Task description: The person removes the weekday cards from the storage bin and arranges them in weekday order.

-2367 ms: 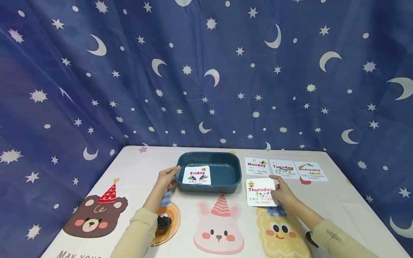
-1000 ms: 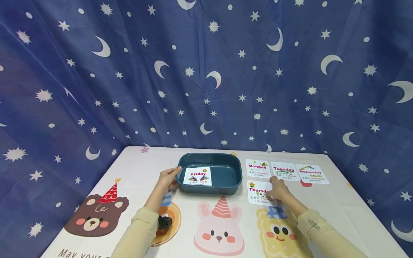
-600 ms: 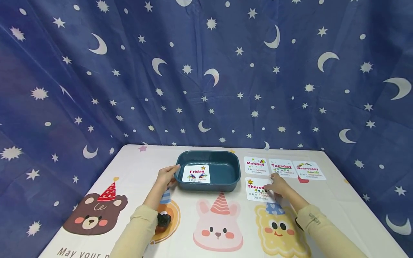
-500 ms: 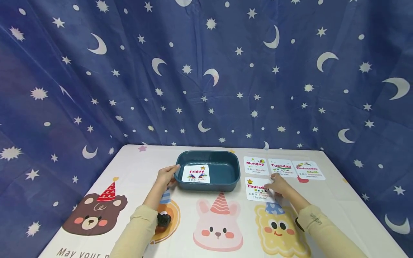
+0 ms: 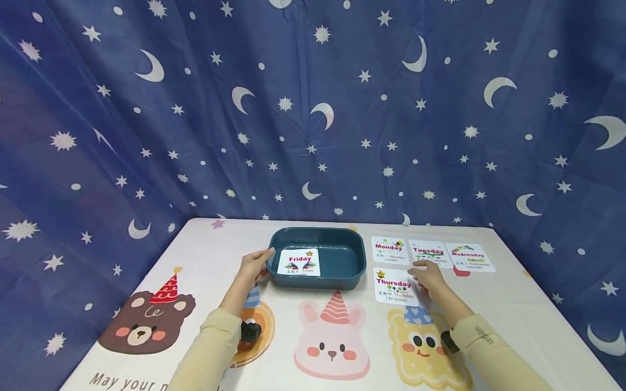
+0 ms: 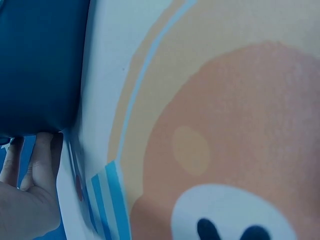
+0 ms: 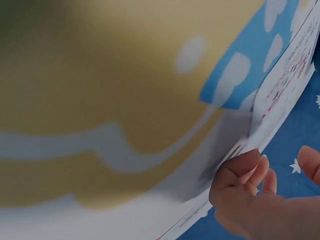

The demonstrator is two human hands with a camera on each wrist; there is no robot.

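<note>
My left hand (image 5: 254, 269) grips the left side of a dark teal plastic tub (image 5: 342, 282). In the left wrist view, fingers (image 6: 45, 160) press against the tub's wall. A "Friday" card (image 5: 299, 263) leans inside the tub at its left front. To the right of the tub, a white "Thursday" card (image 5: 395, 296) lies flat on the table. By that card's right edge is my right hand (image 5: 430, 279), fingers relaxed around nothing. The right wrist view shows its thumb apart from the loosely bent fingers, with the card beyond them.
Behind the "Thursday" card, a "Monday" card (image 5: 389, 257), a "Tuesday" card (image 5: 430, 260) and a "Wednesday" card (image 5: 470, 264) lie in a row. The table (image 5: 195, 250) wears a cartoon-print cloth. A blue star-and-moon curtain (image 5: 293, 136) hangs behind it.
The "Thursday" card came down flat on the table. My right hand pressed over it, then drew off to its right edge and let go. My left hand stays on the tub.
</note>
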